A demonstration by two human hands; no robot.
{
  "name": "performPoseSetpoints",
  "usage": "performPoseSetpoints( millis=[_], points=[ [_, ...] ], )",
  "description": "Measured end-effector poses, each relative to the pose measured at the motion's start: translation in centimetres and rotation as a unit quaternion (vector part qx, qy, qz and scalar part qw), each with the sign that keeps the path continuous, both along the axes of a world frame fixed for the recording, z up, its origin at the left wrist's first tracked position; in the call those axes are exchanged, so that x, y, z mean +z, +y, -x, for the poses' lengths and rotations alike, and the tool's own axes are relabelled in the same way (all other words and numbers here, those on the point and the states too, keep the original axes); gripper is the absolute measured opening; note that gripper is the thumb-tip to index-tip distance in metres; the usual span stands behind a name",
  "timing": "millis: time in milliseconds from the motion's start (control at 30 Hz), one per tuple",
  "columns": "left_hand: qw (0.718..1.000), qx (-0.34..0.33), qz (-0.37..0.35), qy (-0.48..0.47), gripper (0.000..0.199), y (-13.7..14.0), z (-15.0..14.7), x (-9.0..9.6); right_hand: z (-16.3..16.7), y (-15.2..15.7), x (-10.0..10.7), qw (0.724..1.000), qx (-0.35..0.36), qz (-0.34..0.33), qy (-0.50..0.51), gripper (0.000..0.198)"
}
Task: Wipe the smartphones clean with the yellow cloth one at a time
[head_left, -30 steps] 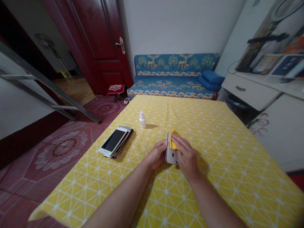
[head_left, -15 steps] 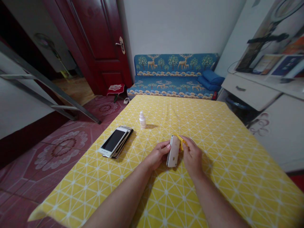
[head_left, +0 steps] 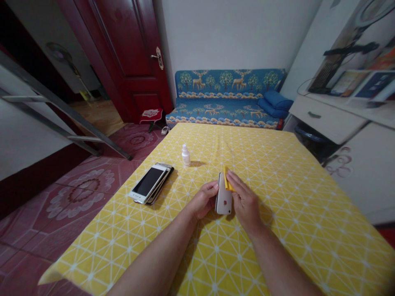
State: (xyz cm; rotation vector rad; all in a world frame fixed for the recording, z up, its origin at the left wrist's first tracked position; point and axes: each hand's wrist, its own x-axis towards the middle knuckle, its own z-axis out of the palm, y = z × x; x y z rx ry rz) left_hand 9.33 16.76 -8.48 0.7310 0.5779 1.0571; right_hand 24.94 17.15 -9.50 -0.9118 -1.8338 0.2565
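My left hand (head_left: 204,200) grips a smartphone (head_left: 222,203) by its left edge, thumb along the side. The phone is tilted, its pale back with a small logo turned up toward me. My right hand (head_left: 245,200) holds a folded yellow cloth (head_left: 227,181) with the fingers, pressed against the upper part of the phone's back. To the left lies a stack of several phones (head_left: 151,183), a white one with a dark screen on top. Beyond it stands a small white bottle (head_left: 185,156), upright.
A yellow patterned tablecloth (head_left: 262,156) covers the table. Behind it is a blue sofa (head_left: 216,102). A white desk (head_left: 327,119) is at the right, a metal ladder (head_left: 77,119) at the left, and a red stool (head_left: 151,115) near the door (head_left: 129,45).
My right hand has moved the yellow cloth from the phone's right edge onto the upper part of its back. The phone's back is turned more upward. My left hand keeps its hold.
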Motion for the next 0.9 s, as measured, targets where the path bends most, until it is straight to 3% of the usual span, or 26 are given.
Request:
performPoseSetpoints(
  millis=[233, 400, 533, 767, 900],
  points=[
    [0.997, 0.052, 0.01, -0.049, 0.037, 0.8, 0.4, -0.6, 1.6, -1.3, 0.8, 0.989, 0.139, -0.038, -0.042, 0.066],
    [0.983, 0.074, 0.069, -0.15, 0.041, 1.6, 0.9, -1.3, 2.2, -2.0, 1.5, 0.978, 0.193, -0.055, -0.057, 0.056],
    [0.974, 0.1, 0.077, -0.186, 0.041, 1.9, 1.3, -1.7, 1.8, -1.9, 1.6, 0.978, 0.175, -0.086, -0.08, 0.055],
    [0.964, 0.174, 0.047, -0.197, 0.039, 2.4, 1.6, -1.8, 0.6, -0.7, 0.3, 0.993, 0.067, -0.083, -0.043, 0.061],
    [0.957, 0.189, 0.065, -0.208, 0.039, 2.2, 1.1, -1.7, 1.5, -1.2, 0.5, 0.99, 0.064, -0.114, -0.053, 0.063]
  ],
)
